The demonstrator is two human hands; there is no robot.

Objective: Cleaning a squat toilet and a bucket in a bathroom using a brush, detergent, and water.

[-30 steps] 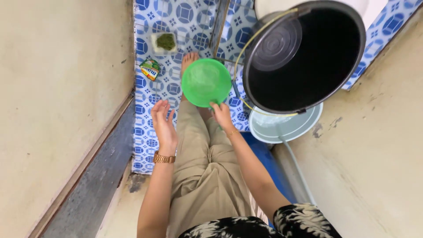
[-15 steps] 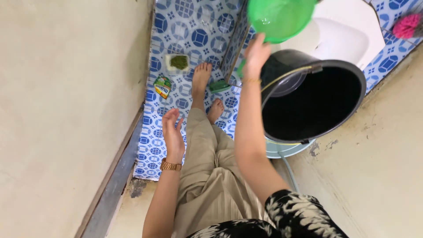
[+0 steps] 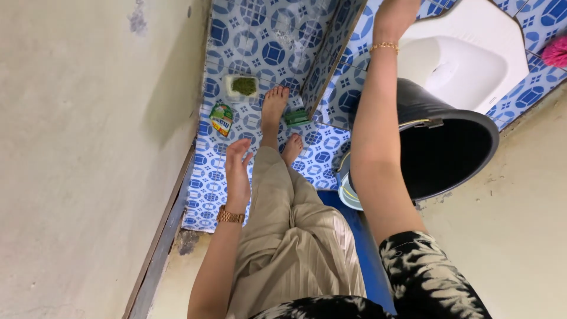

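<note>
Left hand (image 3: pixel 238 171) hangs open in front of the beige trousers (image 3: pixel 295 236), fingers spread and slightly curled, palm turned inward — it holds nothing and touches nothing. One gold watch (image 3: pixel 230 215) sits on its wrist. Right hand (image 3: pixel 394 15) is raised to the top edge of the view, and its fingers are cut off there, so I cannot tell if it is closed on something or loose. One thin gold bracelet (image 3: pixel 385 45) goes around that wrist.

Under the right forearm stands one big black bucket (image 3: pixel 449 153), its mouth open, with a metal handle clip on the rim; the inside looks dark. Just beside its lower left edge, one pale blue basin (image 3: pixel 347 192) shows partly, mostly hidden by the arm. Behind the bucket is one white squat toilet pan (image 3: pixel 472 59), set in the raised tiled step.

Two bare feet (image 3: pixel 274 112) stand on the blue and white patterned floor tiles (image 3: pixel 260 35). Near the forward foot I count three small things: one white soap dish (image 3: pixel 243 86) with something green in it — perhaps a scrub pad — one small green and yellow packet (image 3: pixel 221 118) lying flat, and one small green brush (image 3: pixel 297 117) against the step. One pink fluffy thing (image 3: pixel 556 52) shows at the right edge, well apart from both hands.
</note>
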